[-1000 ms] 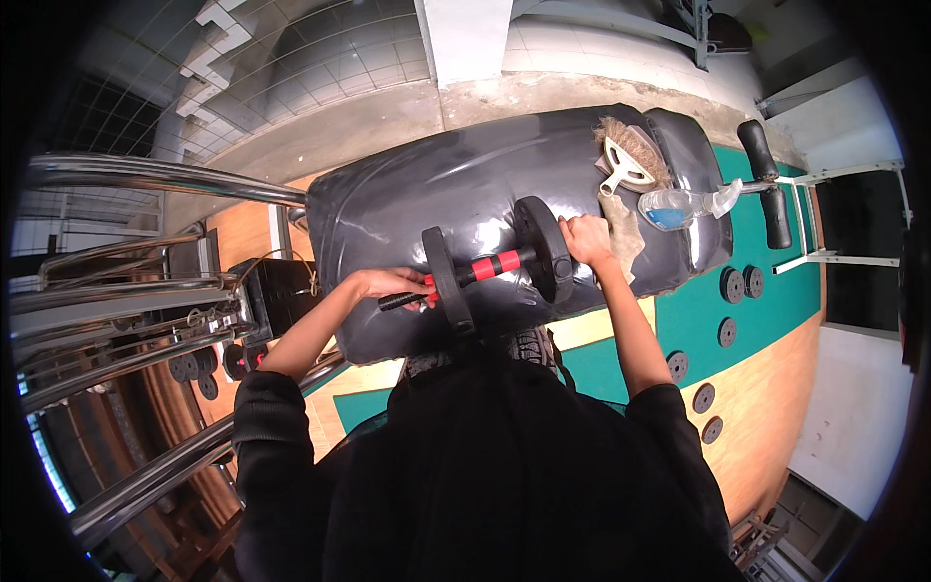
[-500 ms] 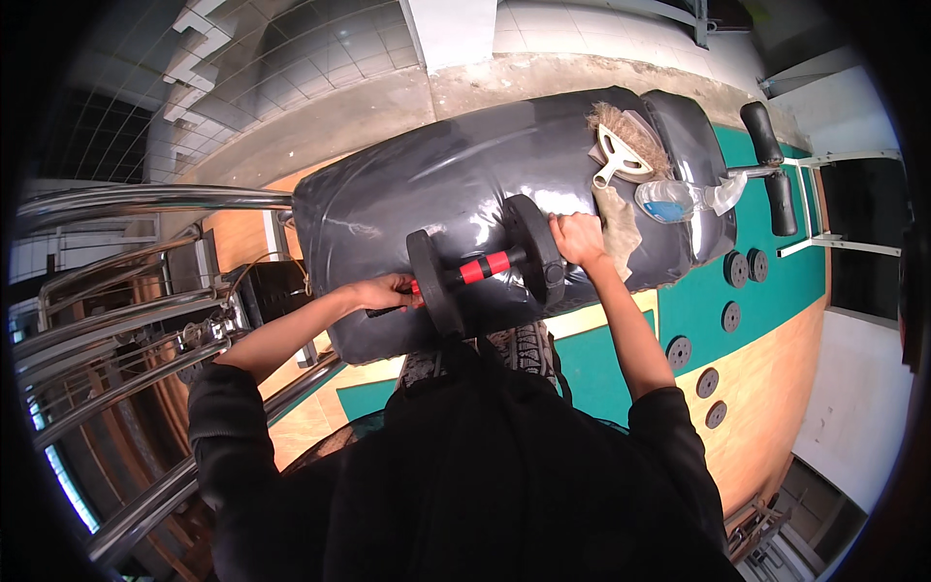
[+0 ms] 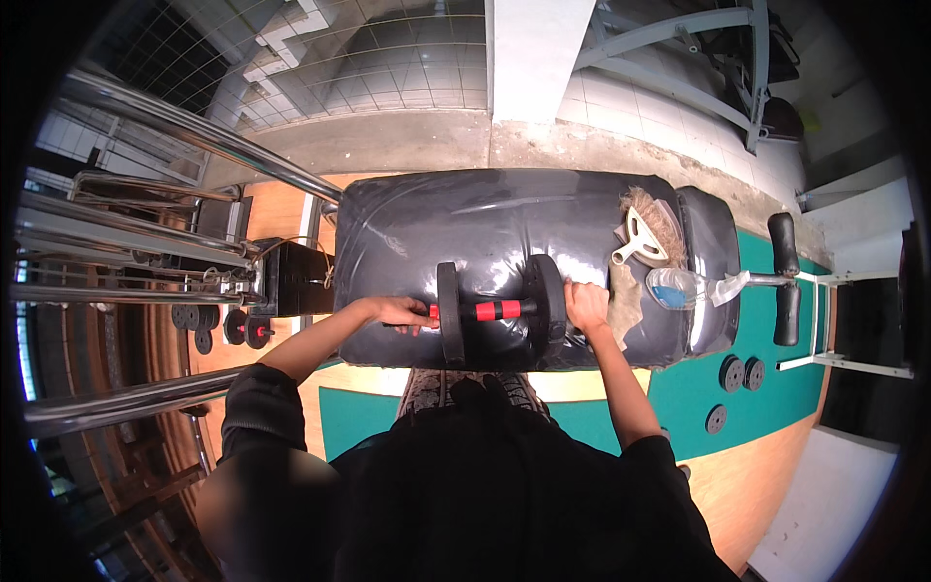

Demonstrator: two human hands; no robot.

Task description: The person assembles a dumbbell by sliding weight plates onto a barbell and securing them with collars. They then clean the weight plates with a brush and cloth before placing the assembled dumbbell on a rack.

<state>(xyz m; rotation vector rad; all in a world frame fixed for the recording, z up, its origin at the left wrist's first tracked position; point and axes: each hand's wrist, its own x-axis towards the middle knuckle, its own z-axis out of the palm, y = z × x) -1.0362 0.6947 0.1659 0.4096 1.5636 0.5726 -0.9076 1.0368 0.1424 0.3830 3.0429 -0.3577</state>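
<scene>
Dumbbell (image 3: 499,310) has one end partly covered by left grip (image 3: 400,311).

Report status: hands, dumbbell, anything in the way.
Left hand on dumbbell, left end. Right hand at right plate. Black bench beneath. Cloth close to right hand.

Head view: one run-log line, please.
left hand: on dumbbell, left end; right hand: by right plate; dumbbell: over black bench; on bench: brush, clear bottle
</scene>
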